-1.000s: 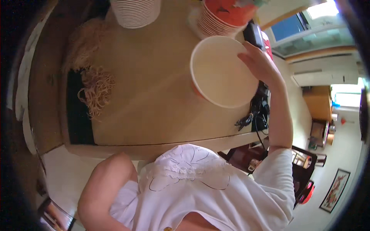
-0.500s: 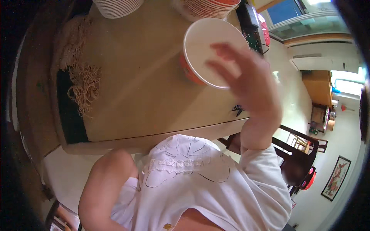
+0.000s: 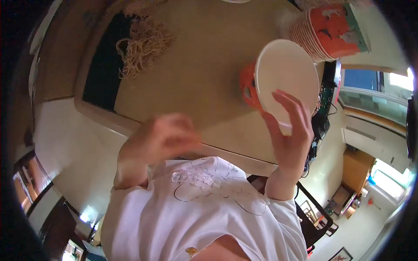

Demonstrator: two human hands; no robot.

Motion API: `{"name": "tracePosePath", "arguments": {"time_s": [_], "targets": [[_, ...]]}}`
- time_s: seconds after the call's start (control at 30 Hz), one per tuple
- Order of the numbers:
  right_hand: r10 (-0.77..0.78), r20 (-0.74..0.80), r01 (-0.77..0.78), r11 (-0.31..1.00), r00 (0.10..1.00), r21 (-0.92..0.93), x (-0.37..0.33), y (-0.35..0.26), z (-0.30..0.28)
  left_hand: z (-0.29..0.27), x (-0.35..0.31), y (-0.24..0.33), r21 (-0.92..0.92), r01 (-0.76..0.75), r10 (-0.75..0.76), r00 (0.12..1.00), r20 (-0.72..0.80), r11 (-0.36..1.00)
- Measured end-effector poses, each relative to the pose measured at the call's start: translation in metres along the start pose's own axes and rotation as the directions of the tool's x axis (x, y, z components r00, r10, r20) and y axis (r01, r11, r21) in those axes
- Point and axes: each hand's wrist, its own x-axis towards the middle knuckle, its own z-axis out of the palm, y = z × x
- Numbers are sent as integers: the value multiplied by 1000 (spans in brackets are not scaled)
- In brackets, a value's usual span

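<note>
A large paper bucket [image 3: 287, 74], white inside with an orange-red printed outside, stands on the table with its round mouth towards me. My right hand [image 3: 294, 122] is at its near rim. The fingers reach over the white inside and the thumb lies by the outer wall, with the rim between them. My left hand [image 3: 167, 135] is raised near the table's front edge, apart from the bucket. Motion smears its fingers, and I see nothing clear in them.
Nested paper buckets [image 3: 326, 35] lie on their side at the far right. Tangled beige cord [image 3: 143, 48] sits at the left beside a dark green strip [image 3: 104, 69]. Black boxes with cables [image 3: 324, 122] line the right edge. A dark chair [image 3: 311, 222] stands right of me.
The view has turned. My right hand has gone from loosely spread in front of the bucket to its near rim. My left hand has come up into sight.
</note>
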Motion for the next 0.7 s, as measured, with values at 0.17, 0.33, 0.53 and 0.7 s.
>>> {"name": "tracePosePath", "arguments": {"time_s": [0.17, 0.33, 0.53, 0.7], "targets": [[66, -297, -3, 979, 953, 205, -25, 0, -5, -14, -3, -43, 315, 651, -299, 654, -695, 691], [165, -395, -39, 951, 904, 308, -40, 1, -3, -50, 14, -52, 393, 578, -51, 604, -796, 715], [200, -440, -66, 951, 876, 301, -38, 6, -4, -71, 50, -47, 509, 364, 202, 624, -755, 780], [52, -575, 149, 943, 817, 297, -45, 4, -8, -120, 28, 39, 427, 164, 347, 367, -863, 889]]}}
